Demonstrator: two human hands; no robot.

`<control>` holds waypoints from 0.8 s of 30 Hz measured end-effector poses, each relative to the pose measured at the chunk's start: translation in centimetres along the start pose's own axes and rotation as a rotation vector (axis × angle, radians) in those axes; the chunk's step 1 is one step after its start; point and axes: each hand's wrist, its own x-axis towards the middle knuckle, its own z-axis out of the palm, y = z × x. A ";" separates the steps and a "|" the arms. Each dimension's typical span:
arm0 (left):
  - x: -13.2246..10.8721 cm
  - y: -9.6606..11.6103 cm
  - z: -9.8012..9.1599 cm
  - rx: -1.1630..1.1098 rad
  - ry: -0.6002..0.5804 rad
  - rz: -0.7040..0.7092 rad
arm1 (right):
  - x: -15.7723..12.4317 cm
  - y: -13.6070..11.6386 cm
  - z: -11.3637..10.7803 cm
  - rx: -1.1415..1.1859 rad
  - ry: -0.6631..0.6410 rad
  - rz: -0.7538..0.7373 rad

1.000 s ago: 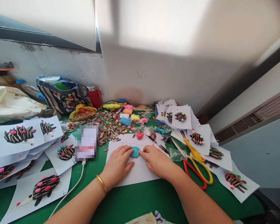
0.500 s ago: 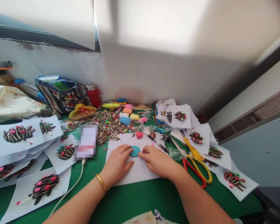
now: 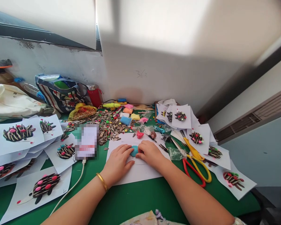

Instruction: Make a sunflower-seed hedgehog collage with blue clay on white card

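On our tabletop point(image 3: 135, 200), a striped bag point(image 3: 67, 99) holds something green point(image 3: 61, 84) left beyond the blue clay point(image 3: 134, 151), our left fingers point(image 3: 125, 150) spread against it, right fingers point(image 3: 142, 149) now curled farther over, grip unclear.

Flattened blue clay patch point(image 3: 134, 151), roundish, lying on a white paper sheet point(image 3: 140, 172), edges partly covered

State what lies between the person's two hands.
In the head view, a blue piece lies between the left hand and right hand, over white paper, with fingers of both at its edges.
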 end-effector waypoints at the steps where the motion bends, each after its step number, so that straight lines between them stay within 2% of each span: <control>1: 0.0 0.0 0.0 -0.001 -0.002 0.001 | 0.1 0.0 0.0 -0.004 -0.007 0.006; 7: -0.1 0.0 -0.1 -0.014 0.014 -0.006 | -0.1 0.4 -0.1 0.088 0.062 -0.027; 13: 0.0 0.1 -0.2 -0.023 0.023 0.002 | 0.0 -0.7 0.7 0.032 0.084 0.034; 19: -0.2 0.0 0.0 -0.061 0.047 -0.006 | -0.3 -0.5 0.6 0.111 0.132 0.038; 24: -0.2 -0.2 0.1 -0.082 0.042 -0.027 | -0.4 -0.9 1.1 0.056 0.123 0.028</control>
